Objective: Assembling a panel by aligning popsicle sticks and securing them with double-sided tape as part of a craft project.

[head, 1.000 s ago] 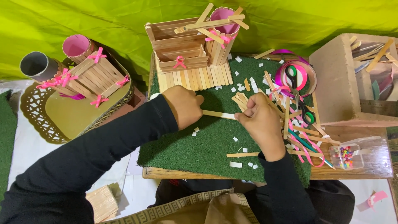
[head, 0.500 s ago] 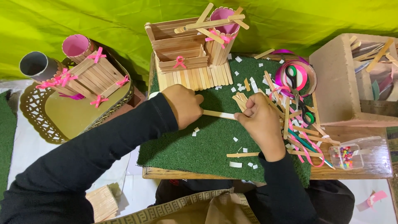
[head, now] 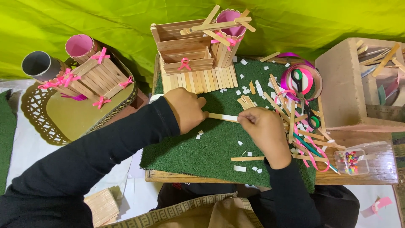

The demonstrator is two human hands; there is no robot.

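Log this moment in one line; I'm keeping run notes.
left hand: holds stick | right hand: pinches stick | surface: green mat

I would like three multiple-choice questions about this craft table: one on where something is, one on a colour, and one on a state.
1. Where do the scissors lie?
A. on the gold tray
B. to the right of the right hand, over the ribbon roll
C. inside the cardboard box

2. What colour is the mat under the hands?
A. green
B. blue
C. white

3. How is the wooden stick held?
A. by the left hand alone
B. it lies free on the mat
C. between both hands, one at each end

Answers:
1. B, the scissors lie across the pink ribbon roll, right of the right hand.
2. A, the mat looks like green artificial grass.
3. C, the left hand is at one end and the right hand at the other.
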